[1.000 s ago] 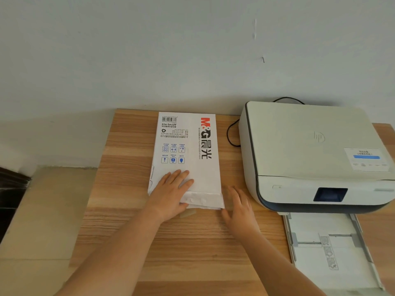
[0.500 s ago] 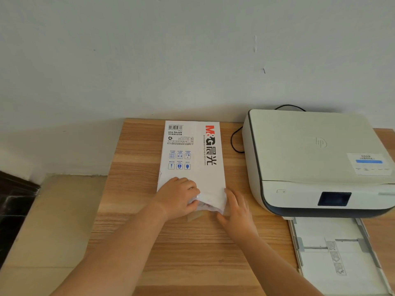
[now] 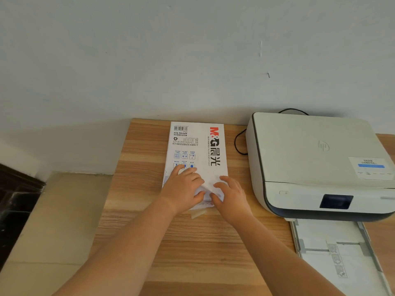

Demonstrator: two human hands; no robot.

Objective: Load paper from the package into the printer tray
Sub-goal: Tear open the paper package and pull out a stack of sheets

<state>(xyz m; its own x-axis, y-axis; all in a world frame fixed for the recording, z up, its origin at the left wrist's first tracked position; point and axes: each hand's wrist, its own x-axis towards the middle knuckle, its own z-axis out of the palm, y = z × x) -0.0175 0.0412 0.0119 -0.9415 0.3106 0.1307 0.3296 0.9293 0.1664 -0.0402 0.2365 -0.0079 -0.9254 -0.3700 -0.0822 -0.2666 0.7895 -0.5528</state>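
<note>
A white paper package [image 3: 198, 146] with red and black print lies flat on the wooden table [image 3: 136, 167], its near end facing me. My left hand [image 3: 183, 189] rests on the package's near left part, thumb pinching the crumpled wrapper flap. My right hand [image 3: 229, 195] sits on the near right corner, fingers curled on the same flap. The white printer [image 3: 310, 159] stands to the right. Its pulled-out paper tray [image 3: 342, 253] juts toward me at the lower right, guides showing inside.
A black cable [image 3: 238, 144] loops between the package and the printer. A small pale scrap [image 3: 197, 214] lies on the table just below the package. The table backs against a pale wall; floor and a dark object [image 3: 15, 206] lie to the left.
My right hand moved from the table beside the package up onto its near right corner. My left hand closed on the flap, which is now more crumpled. The camera view tilted upward.
</note>
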